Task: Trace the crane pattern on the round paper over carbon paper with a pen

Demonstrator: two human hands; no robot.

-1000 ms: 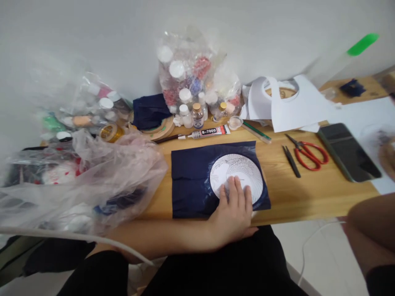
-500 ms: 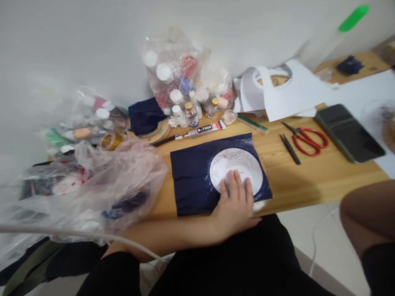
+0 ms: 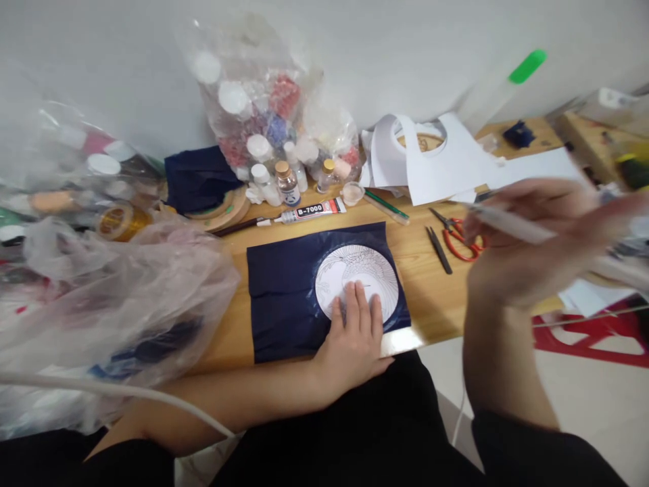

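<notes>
My left hand [image 3: 351, 346] lies flat, its fingers stretched over the lower part of a round white paper [image 3: 372, 264] printed with fine line drawings. The paper sits on a dark blue cloth [image 3: 284, 294] on the wooden table. Up in the air on the right, my right hand [image 3: 527, 243] is smeared by motion. Its fingers are closed on a slim, whitish pen-shaped thing [image 3: 514, 223], whose exact kind the blur hides. Below and behind this hand are red-handled scissors [image 3: 459, 243], partly covered by it, and black tweezers [image 3: 439, 250].
A B-7000 glue tube [image 3: 311, 211], small bottles [image 3: 288, 182] and a green pencil [image 3: 386, 206] lie behind the cloth. Plastic bags [image 3: 167, 284] crowd the left. Cut white paper [image 3: 441, 166] stands at the back. A white cable [image 3: 126, 392] crosses in front of my left forearm.
My right hand has come into view from the right, holding the whitish pen-shaped thing. The view has shifted to the right. My left hand stays on the round paper.
</notes>
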